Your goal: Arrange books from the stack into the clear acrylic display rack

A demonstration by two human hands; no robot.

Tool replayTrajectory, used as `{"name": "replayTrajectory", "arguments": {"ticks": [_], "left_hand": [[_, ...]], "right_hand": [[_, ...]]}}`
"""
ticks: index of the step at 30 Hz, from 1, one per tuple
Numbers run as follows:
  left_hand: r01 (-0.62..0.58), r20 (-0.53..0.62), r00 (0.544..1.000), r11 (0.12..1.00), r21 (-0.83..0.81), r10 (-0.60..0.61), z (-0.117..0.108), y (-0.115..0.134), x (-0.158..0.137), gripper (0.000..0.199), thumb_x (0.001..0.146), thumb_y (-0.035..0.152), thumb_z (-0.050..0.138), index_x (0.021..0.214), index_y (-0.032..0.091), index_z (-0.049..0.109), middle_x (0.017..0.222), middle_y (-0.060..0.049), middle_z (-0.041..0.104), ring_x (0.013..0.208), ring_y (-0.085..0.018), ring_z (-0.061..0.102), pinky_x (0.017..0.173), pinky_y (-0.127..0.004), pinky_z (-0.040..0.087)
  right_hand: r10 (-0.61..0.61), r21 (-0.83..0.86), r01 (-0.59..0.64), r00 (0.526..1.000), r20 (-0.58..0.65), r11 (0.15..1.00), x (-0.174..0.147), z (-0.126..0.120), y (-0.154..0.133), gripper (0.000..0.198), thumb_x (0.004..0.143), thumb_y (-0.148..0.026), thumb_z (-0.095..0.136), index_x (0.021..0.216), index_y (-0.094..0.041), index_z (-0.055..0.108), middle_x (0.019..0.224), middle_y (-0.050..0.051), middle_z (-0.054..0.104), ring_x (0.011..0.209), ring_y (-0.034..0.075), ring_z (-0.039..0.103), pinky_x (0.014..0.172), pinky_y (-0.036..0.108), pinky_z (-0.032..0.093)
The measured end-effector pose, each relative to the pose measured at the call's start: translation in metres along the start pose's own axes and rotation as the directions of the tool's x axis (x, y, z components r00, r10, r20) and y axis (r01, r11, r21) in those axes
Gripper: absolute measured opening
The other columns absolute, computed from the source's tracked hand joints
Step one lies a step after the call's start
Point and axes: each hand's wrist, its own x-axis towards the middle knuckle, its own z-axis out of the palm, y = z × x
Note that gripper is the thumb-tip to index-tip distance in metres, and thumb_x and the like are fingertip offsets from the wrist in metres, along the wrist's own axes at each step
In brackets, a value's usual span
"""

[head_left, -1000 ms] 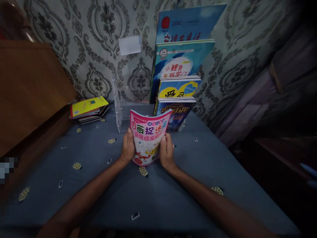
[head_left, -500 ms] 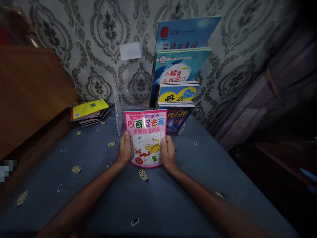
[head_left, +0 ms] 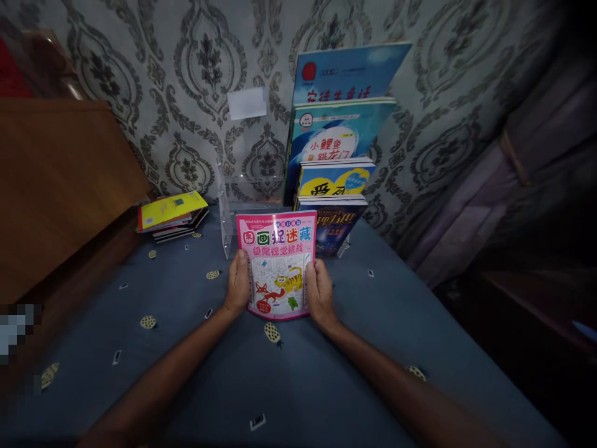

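A pink picture book (head_left: 278, 264) with a cartoon fox and a yellow tiger on its cover is held upright, its lower edge curving a little. My left hand (head_left: 239, 283) grips its left edge, thumb on the front cover. On the opposite edge my right hand (head_left: 321, 295) has the same kind of hold. The fingers behind the book are hidden. Just beyond it stands a clear tiered book rack (head_left: 225, 218). Its right side carries a dark blue book (head_left: 338, 230), a yellow and blue book (head_left: 310, 180), a teal book (head_left: 373, 121) and a tall blue book (head_left: 354, 68).
Left of the rack lies a stack of books (head_left: 175, 210), a yellow one on top. A wooden cabinet (head_left: 60, 186) borders the left side. Patterned wallpaper (head_left: 200, 68) with a white paper (head_left: 247, 103) backs the cloth-covered surface (head_left: 186, 386). A tied curtain (head_left: 485, 205) hangs at right.
The whole view has shifted slightly, so everything sits a little lower. Both hands keep their hold on the pink book, which stays in front of the rack.
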Motion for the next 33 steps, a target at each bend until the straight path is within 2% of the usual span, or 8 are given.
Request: {"name": "replayTrajectory", "arguments": {"ticks": [6, 9, 15, 21, 28, 33], "left_hand": [[-0.025, -0.008, 1.0, 0.999, 0.04, 0.026, -0.001, 0.0, 0.0, 0.066, 0.081, 0.078, 0.059, 0.096, 0.016, 0.073, 0.099, -0.008, 0.077, 0.098, -0.023, 0.071, 0.091, -0.033, 0.054], [-0.029, -0.029, 0.999, 0.998, 0.053, 0.031, 0.0, 0.001, -0.001, 0.067, 0.078, 0.08, 0.059, 0.094, 0.016, 0.074, 0.097, -0.008, 0.078, 0.097, -0.023, 0.071, 0.089, -0.032, 0.055], [0.006, 0.011, 1.0, 1.0, 0.017, -0.006, -0.001, 0.004, -0.002, 0.069, 0.076, 0.081, 0.062, 0.095, 0.016, 0.071, 0.095, -0.008, 0.078, 0.094, -0.024, 0.073, 0.085, -0.033, 0.057], [0.035, -0.002, 0.999, 0.999, 0.028, -0.035, -0.008, 0.004, -0.001, 0.067, 0.075, 0.08, 0.064, 0.094, 0.015, 0.071, 0.094, -0.009, 0.078, 0.096, -0.026, 0.074, 0.087, -0.035, 0.058], [0.081, -0.037, 0.996, 0.996, 0.037, -0.08, -0.005, 0.014, -0.002, 0.07, 0.072, 0.081, 0.066, 0.093, 0.015, 0.072, 0.095, -0.011, 0.079, 0.095, -0.028, 0.074, 0.086, -0.037, 0.058], [0.089, -0.03, 0.996, 0.996, 0.031, -0.088, -0.008, 0.02, 0.003, 0.074, 0.068, 0.085, 0.065, 0.092, 0.015, 0.072, 0.092, -0.011, 0.079, 0.092, -0.03, 0.075, 0.084, -0.038, 0.059]], "right_hand": [[0.021, 0.036, -0.021, 1.0, -0.002, 0.999, -0.001, 0.0, -0.003, 0.041, 0.095, -0.064, 0.043, 0.081, -0.026, 0.049, 0.071, -0.003, 0.052, 0.067, 0.018, 0.046, 0.062, 0.031, 0.039], [0.016, 0.047, -0.016, 1.0, -0.005, 0.999, -0.001, 0.0, -0.004, 0.042, 0.094, -0.065, 0.044, 0.078, -0.026, 0.047, 0.07, -0.003, 0.051, 0.066, 0.018, 0.045, 0.061, 0.031, 0.038], [0.016, 0.03, -0.016, 1.0, -0.011, 0.999, 0.001, 0.0, -0.004, 0.044, 0.093, -0.066, 0.043, 0.073, -0.027, 0.042, 0.065, -0.004, 0.047, 0.062, 0.018, 0.042, 0.057, 0.03, 0.036], [-0.006, 0.056, 0.005, 1.0, 0.026, 0.998, 0.001, -0.005, -0.008, 0.044, 0.093, -0.065, 0.044, 0.075, -0.026, 0.046, 0.066, -0.004, 0.05, 0.062, 0.017, 0.045, 0.058, 0.03, 0.038], [-0.001, 0.104, -0.01, 0.994, 0.109, 0.994, 0.002, -0.014, -0.011, 0.046, 0.091, -0.066, 0.049, 0.072, -0.025, 0.048, 0.066, -0.003, 0.051, 0.062, 0.017, 0.046, 0.057, 0.029, 0.039], [-0.004, 0.136, -0.03, 0.969, 0.246, 0.99, 0.011, -0.022, -0.021, 0.042, 0.089, -0.062, 0.055, 0.075, -0.023, 0.056, 0.072, -0.001, 0.059, 0.067, 0.019, 0.052, 0.061, 0.03, 0.043]]}}
